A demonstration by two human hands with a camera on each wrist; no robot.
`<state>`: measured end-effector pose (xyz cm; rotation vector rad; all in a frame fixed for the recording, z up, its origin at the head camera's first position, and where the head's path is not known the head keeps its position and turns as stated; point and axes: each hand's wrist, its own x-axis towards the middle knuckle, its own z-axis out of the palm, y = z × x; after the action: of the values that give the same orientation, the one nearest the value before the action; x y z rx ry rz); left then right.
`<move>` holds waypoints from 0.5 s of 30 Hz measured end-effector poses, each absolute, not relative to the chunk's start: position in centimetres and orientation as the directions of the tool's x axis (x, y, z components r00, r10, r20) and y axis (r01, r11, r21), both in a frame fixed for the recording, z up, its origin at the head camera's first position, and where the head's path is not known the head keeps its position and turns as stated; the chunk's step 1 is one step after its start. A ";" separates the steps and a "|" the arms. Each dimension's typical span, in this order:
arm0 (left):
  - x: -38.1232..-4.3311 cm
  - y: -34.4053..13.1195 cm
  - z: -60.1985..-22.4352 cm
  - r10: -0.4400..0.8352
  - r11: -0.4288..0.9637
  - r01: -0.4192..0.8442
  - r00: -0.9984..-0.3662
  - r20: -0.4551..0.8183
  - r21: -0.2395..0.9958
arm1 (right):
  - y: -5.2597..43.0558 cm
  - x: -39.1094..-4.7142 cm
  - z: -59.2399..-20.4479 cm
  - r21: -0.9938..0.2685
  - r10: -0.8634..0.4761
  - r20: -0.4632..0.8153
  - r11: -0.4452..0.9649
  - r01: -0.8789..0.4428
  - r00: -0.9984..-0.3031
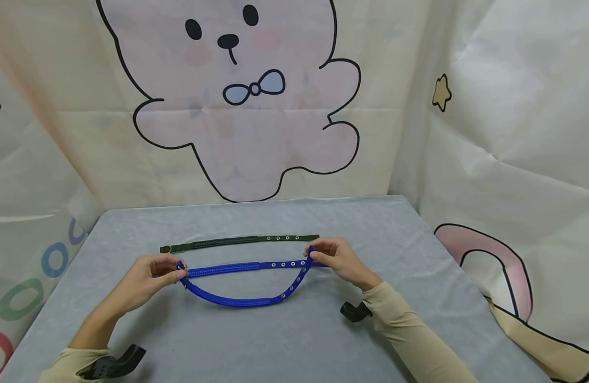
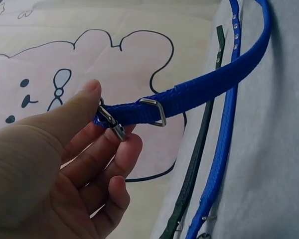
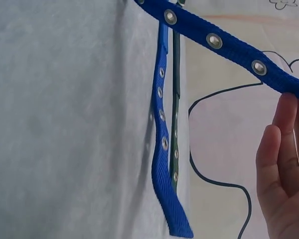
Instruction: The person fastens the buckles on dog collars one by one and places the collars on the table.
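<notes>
Pinching buckle [image 2: 107, 118] end of blue strap [image 1: 234, 302]: L hand [image 1: 147, 277], buckle partly hidden. Strap sags btwn hands; contact w/ surface [image 1: 227, 346] unclear. Toward far edge: 2nd blue strap [image 1: 227, 269], L end obscured (head), then dk green strap [image 1: 222, 242]. R hand [image 1: 342, 260] pinches sagging strap's holed end, tip cut off (R wrist).

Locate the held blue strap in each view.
Head: held blue strap bows between left hand and right hand, below centre.
Left wrist: held blue strap arcs from left of centre to the top edge at right.
Right wrist: held blue strap slants from the top edge, near centre, to the right edge.
Shared landmark: dark green strap, visible in all three.
</notes>
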<state>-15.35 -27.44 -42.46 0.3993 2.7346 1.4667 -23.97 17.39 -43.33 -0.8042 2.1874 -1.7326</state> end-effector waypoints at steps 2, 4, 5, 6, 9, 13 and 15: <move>-15.5 -27.2 -42.3 0.227 0.529 0.225 -0.967 0.118 0.818 | 17.0 -24.1 -43.3 -0.952 -0.553 0.154 0.139 -0.273 -0.819; -15.6 -27.1 -42.1 0.231 0.527 0.238 -0.964 0.132 0.816 | 16.6 -24.1 -43.2 -0.953 -0.555 0.163 0.126 -0.277 -0.815; -15.7 -27.0 -42.0 0.233 0.524 0.245 -0.962 0.139 0.816 | 16.4 -24.1 -43.2 -0.953 -0.556 0.167 0.120 -0.278 -0.814; -15.7 -26.8 -41.9 0.235 0.521 0.251 -0.961 0.146 0.816 | 16.2 -24.1 -43.1 -0.953 -0.558 0.172 0.113 -0.280 -0.812; -15.8 -26.5 -41.5 0.230 0.518 0.255 -0.961 0.154 0.817 | 15.6 -24.0 -42.8 -0.953 -0.566 0.180 0.103 -0.286 -0.805; -16.1 -25.9 -41.2 0.222 0.524 0.259 -0.961 0.163 0.812 | 14.8 -24.1 -42.5 -0.951 -0.575 0.184 0.100 -0.292 -0.797; -16.3 -25.5 -41.1 0.226 0.520 0.270 -0.958 0.174 0.811 | 14.5 -24.1 -42.3 -0.949 -0.575 0.186 0.104 -0.297 -0.797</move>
<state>-16.29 -25.52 -41.10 0.4541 2.7790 1.4958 -24.10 14.45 -42.27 -0.8700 2.1495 -1.7572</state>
